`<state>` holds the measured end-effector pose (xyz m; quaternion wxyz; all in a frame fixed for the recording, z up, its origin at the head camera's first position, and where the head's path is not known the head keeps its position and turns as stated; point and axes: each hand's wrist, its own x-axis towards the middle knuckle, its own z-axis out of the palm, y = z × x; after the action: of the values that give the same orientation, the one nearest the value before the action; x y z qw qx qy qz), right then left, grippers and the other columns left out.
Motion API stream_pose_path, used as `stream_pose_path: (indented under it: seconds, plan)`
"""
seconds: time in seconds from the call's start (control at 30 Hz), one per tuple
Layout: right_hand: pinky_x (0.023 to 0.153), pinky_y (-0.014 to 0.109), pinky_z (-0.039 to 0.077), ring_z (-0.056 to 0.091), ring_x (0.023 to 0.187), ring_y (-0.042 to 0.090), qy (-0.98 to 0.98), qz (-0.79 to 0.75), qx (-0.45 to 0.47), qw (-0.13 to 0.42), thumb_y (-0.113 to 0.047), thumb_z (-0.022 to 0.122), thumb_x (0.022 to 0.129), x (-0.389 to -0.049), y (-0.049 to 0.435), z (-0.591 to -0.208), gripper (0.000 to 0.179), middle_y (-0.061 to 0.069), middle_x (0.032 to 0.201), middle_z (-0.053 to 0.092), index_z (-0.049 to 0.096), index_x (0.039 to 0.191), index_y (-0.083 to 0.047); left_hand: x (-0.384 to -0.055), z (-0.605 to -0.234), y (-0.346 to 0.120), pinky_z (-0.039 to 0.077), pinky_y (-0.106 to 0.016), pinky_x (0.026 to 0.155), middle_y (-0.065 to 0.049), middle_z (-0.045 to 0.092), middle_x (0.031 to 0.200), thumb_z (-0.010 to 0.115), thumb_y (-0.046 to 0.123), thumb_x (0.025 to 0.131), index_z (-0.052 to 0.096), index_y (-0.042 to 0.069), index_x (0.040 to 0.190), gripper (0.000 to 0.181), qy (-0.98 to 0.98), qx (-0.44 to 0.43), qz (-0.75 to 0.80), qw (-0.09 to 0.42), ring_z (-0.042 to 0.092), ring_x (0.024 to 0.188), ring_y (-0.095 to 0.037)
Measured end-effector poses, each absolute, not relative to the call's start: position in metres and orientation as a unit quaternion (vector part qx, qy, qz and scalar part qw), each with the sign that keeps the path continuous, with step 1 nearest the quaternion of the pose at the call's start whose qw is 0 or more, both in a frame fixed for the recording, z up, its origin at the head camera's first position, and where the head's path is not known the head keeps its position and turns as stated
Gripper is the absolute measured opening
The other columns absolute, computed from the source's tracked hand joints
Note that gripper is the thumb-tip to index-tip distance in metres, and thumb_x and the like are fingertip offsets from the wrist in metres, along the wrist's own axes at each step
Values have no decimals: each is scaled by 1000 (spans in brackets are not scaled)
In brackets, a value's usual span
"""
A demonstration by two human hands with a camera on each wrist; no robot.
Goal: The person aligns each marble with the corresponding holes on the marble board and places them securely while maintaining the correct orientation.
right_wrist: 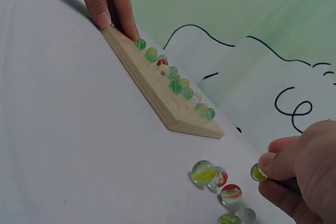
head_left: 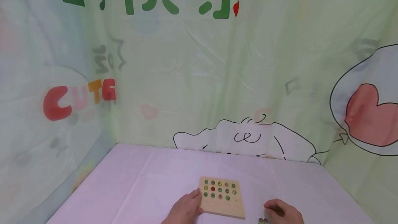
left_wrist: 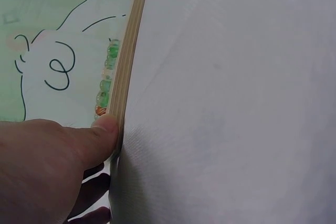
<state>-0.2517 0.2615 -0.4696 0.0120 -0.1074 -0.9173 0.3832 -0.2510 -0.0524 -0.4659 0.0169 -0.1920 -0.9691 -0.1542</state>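
A pale square wooden board (head_left: 222, 209) lies on the table, with rows of glass marbles, mostly green, in its hollows; the hollows nearest the person hold none. My left hand (head_left: 186, 206) holds the board at its left edge, the thumb (left_wrist: 106, 129) against the plywood side. To the right of the board, my right hand (head_left: 284, 211) pinches a yellow-green marble (right_wrist: 258, 172) between thumb and fingertips, just above the tabletop. Beside that hand several loose marbles lie close together, among them a clear one with a yellow swirl (right_wrist: 203, 172) and a red-orange one (right_wrist: 231, 194).
A pale cloth covers the table (head_left: 161, 172). Light green printed curtains (head_left: 199, 78) hang behind the table and at both sides, bearing cartoon drawings and large green characters.
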Motion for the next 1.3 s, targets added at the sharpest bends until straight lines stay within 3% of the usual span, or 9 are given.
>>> stream_pose_path:
  seconds: [0.2,0.63,1.1,1.3]
  plan:
    - [61,27,50,57,69,11,-911,399,-98,34,-8,66,78,-253,240,-461,10,-1,80,65,65,88,-9,-252,-466,-53,48,-29,93,-3,48,134,58,37,83,46,11,130,55,-969,-194,-154,18,49,119,-15]
    - [58,21,48,56,69,10,-895,436,-64,70,-5,69,75,-261,203,-452,9,-2,76,65,66,83,-9,-253,-466,-54,48,-28,94,-3,47,134,57,37,84,45,11,130,55,-965,-207,-158,9,48,119,-14]
    - [57,22,45,53,67,12,-892,441,-78,57,-7,65,77,-274,182,-461,8,-1,78,64,65,83,-12,-252,-468,-57,50,-24,89,-4,49,133,57,38,83,46,9,127,53,-962,-229,-139,45,51,116,-13]
    - [56,19,45,53,68,10,-898,430,-54,82,-6,69,75,-274,176,-462,9,-3,78,65,65,80,-12,-252,-468,-57,50,-24,89,-5,49,132,57,38,83,47,9,127,53,-961,-232,-142,51,52,115,-13]
